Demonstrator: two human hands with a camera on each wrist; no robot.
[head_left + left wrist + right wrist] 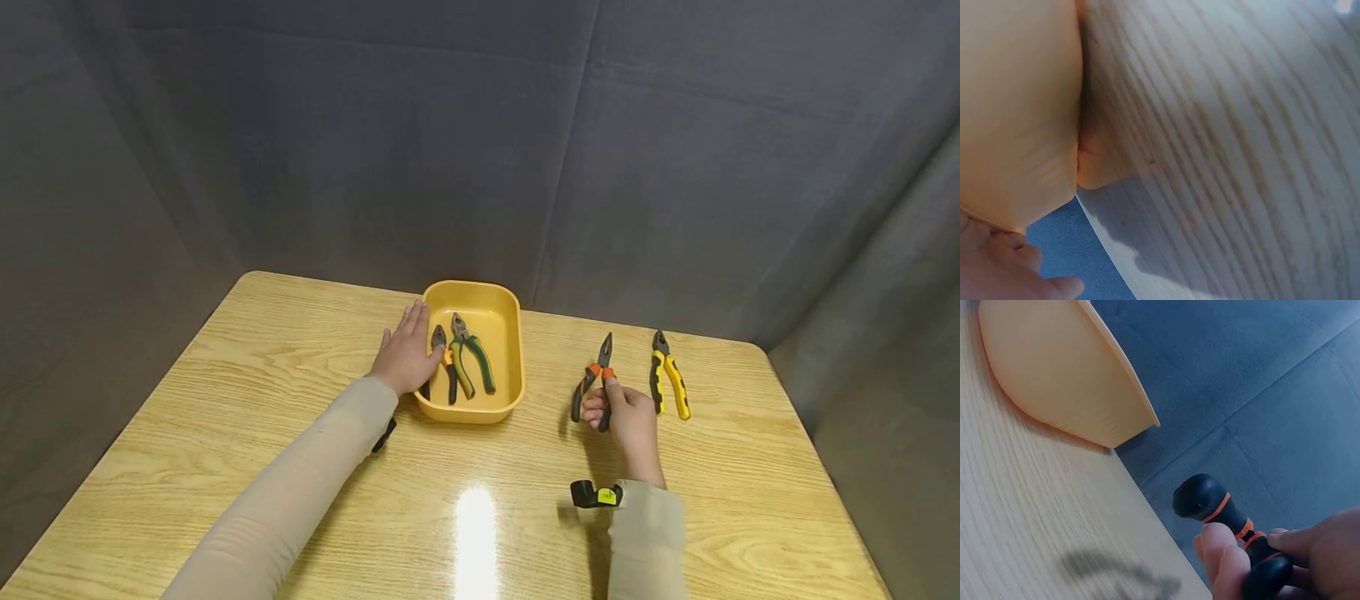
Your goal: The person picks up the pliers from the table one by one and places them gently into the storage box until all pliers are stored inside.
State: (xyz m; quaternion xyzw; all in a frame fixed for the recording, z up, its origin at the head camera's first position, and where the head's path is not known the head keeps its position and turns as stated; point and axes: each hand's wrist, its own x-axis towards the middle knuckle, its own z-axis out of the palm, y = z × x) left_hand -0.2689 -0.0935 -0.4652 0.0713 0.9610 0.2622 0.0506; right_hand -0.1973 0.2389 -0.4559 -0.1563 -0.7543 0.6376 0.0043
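My left hand (405, 354) rests on the left rim of a yellow plastic tray (512, 350), fingers straight; the left wrist view shows its fingers (1007, 265) at the tray's wall (1016, 112). Inside lie combination pliers with green and yellow handles (485, 367) and pliers with black and orange handles (452, 379), partly hidden by the hand. My right hand (630, 417) pinches one handle of long-nose pliers (606, 350) above the table, jaws pointing away from me. Their black and orange grips (1204, 497) are spread in the right wrist view.
Pliers with yellow and black handles (678, 387) lie on the wooden table (525, 492), just right of my right hand. Grey curtain (420, 150) hangs behind the table's far edge and along the sides. A bright reflection falls on the tabletop near the front.
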